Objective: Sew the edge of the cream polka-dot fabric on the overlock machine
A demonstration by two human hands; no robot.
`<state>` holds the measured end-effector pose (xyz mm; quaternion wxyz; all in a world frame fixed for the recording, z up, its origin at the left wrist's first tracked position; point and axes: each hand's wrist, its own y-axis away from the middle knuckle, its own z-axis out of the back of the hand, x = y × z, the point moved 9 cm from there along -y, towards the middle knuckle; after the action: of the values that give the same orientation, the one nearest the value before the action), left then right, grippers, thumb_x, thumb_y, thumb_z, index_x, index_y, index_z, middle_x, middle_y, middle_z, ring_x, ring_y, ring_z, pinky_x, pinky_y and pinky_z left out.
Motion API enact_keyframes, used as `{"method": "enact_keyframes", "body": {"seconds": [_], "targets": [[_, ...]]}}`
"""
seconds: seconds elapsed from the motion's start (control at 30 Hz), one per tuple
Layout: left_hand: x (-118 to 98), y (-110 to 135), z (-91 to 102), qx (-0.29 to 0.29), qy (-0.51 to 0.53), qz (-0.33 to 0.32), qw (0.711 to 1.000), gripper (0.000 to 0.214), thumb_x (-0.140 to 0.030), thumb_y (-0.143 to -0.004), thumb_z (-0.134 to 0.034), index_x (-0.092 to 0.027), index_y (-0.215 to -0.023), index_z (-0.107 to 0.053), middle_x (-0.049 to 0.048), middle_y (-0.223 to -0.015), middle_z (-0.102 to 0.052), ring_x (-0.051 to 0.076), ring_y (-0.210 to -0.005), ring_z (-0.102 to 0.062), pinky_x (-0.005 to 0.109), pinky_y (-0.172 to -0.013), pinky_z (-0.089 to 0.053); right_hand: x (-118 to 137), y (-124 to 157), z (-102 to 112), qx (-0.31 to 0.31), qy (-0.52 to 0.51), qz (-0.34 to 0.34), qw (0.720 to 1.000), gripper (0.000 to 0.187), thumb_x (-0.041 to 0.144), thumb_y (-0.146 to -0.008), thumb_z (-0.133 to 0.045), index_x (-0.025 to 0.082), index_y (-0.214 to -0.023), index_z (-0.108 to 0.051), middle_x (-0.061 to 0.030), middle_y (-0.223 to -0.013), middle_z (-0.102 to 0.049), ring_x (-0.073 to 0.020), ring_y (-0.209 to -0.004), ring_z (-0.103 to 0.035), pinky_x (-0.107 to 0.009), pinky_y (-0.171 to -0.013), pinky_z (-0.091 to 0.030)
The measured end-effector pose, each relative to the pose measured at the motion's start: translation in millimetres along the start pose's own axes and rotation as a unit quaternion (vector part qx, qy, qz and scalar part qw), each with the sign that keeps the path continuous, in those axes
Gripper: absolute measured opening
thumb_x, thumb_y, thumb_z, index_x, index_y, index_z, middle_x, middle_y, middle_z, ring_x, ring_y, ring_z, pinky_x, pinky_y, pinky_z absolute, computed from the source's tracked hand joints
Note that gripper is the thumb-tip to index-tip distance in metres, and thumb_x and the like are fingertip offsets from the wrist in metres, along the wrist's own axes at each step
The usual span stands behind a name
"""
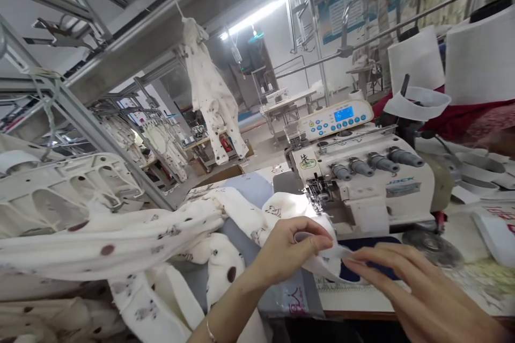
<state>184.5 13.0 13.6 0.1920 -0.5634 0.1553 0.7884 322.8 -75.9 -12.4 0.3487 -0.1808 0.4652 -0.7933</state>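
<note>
A cream garment (120,243) with dark spots and small prints lies across the grey table, reaching from the left to the sewing machine (362,182). My left hand (287,249) pinches a white strip of fabric (333,252) at the garment's edge, just in front of the machine's needle area (319,192). My right hand (410,284) lies to the right with its fingers stretched flat, fingertips pressing the same strip onto the table. A thin bracelet shows on my left wrist.
A white overlock machine with a blue-lit control panel (336,117) stands behind my hands. Spotted garments hang from an overhead rail (211,90). White fabric rolls (478,58) and a person's red sleeve (475,117) are at the right. Metal framing runs along the left.
</note>
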Motion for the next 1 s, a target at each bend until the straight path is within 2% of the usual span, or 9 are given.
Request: {"method": "enact_keyframes", "body": {"seconds": [0.1,0.17,0.23,0.3,0.47,0.6,0.77,0.9,1.0], "targets": [[-1,4,6.9,0.027,-0.046,0.011,0.998,0.02,-0.029,-0.069,-0.076,-0.017,-0.084,-0.073,-0.0009,-0.069,-0.063,0.007,-0.056,-0.046,0.019,-0.053,-0.036,29,-8,-16,0.041,0.01,0.125,0.991,0.037,0.014,-0.097,-0.032,0.017,-0.118,-0.062,-0.0041,-0.121,-0.059,-0.0185,-0.109,-0.055,-0.031,-0.096,-0.044],[-12,2,16.4,0.029,-0.119,-0.022,0.992,0.014,-0.026,-0.07,-0.075,-0.017,-0.081,-0.075,-0.0001,-0.069,-0.066,0.008,-0.057,-0.051,0.019,-0.054,-0.038,32,-14,-20,0.022,0.007,0.141,0.99,0.037,0.014,-0.098,-0.031,0.015,-0.115,-0.063,-0.0046,-0.12,-0.059,-0.0184,-0.107,-0.055,-0.032,-0.096,-0.044],[-27,-8,29.3,-0.001,-0.2,-0.073,0.977,0.008,-0.022,-0.076,-0.068,-0.017,-0.076,-0.075,0.0011,-0.072,-0.07,0.011,-0.066,-0.059,0.02,-0.062,-0.043,23,-23,-27,0.002,-0.006,0.11,0.994,0.036,0.009,-0.097,-0.031,0.012,-0.117,-0.061,-0.0063,-0.119,-0.06,-0.0171,-0.103,-0.056,-0.032,-0.091,-0.046],[-35,-25,39.3,-0.033,-0.256,-0.102,0.961,0.012,-0.021,-0.079,-0.064,-0.018,-0.076,-0.075,0.0011,-0.078,-0.073,0.014,-0.073,-0.064,0.021,-0.069,-0.046,9,-31,-35,-0.026,-0.021,0.065,0.997,0.033,0.006,-0.094,-0.038,0.011,-0.12,-0.057,-0.0076,-0.116,-0.061,-0.0163,-0.097,-0.056,-0.032,-0.085,-0.047],[-9,-74,41.9,-0.056,-0.302,-0.096,0.947,0.014,-0.019,-0.078,-0.063,-0.02,-0.068,-0.074,-0.0007,-0.077,-0.073,0.014,-0.074,-0.063,0.022,-0.068,-0.045,-22,-38,-52,-0.072,-0.034,0.0,0.997,0.026,0.003,-0.086,-0.055,0.008,-0.111,-0.058,-0.0099,-0.104,-0.063,-0.0182,-0.092,-0.054,-0.036,-0.082,-0.048],[8,-83,40.4,-0.076,-0.307,-0.096,0.944,0.013,-0.017,-0.078,-0.064,-0.021,-0.071,-0.074,-0.0018,-0.079,-0.071,0.013,-0.075,-0.061,0.023,-0.07,-0.042,-28,-31,-57,-0.012,-0.074,0.013,0.997,0.028,0.006,-0.086,-0.053,0.004,-0.113,-0.058,-0.0141,-0.118,-0.057,-0.0226,-0.105,-0.052,-0.037,-0.089,-0.047],[13,-79,45.3,-0.103,-0.31,-0.061,0.943,0.008,-0.019,-0.078,-0.064,-0.02,-0.077,-0.073,-0.0006,-0.084,-0.07,0.013,-0.074,-0.061,0.023,-0.066,-0.042,-28,-10,-71,0.103,-0.038,0.067,0.992,0.054,0.009,-0.083,-0.04,0.013,-0.136,-0.047,-0.0055,-0.139,-0.045,-0.0234,-0.124,-0.044,-0.036,-0.103,-0.038],[14,-81,44.4,-0.097,-0.309,-0.048,0.945,0.01,-0.02,-0.08,-0.064,-0.017,-0.072,-0.069,-0.0006,-0.08,-0.068,0.012,-0.072,-0.06,0.022,-0.062,-0.04,-29,-1,-73,0.101,0.035,0.129,0.986,0.052,0.011,-0.087,-0.033,0.019,-0.135,-0.048,-0.0007,-0.14,-0.043,-0.0212,-0.125,-0.044,-0.042,-0.111,-0.026],[16,-83,44.5,-0.096,-0.317,-0.046,0.942,0.012,-0.022,-0.081,-0.063,-0.017,-0.07,-0.066,-0.0007,-0.079,-0.067,0.012,-0.071,-0.059,0.022,-0.06,-0.038,-29,-7,-71,0.091,0.02,0.151,0.984,0.043,0.015,-0.092,-0.031,0.019,-0.129,-0.054,-0.0007,-0.138,-0.046,-0.0192,-0.124,-0.045,-0.04,-0.111,-0.028]]}}
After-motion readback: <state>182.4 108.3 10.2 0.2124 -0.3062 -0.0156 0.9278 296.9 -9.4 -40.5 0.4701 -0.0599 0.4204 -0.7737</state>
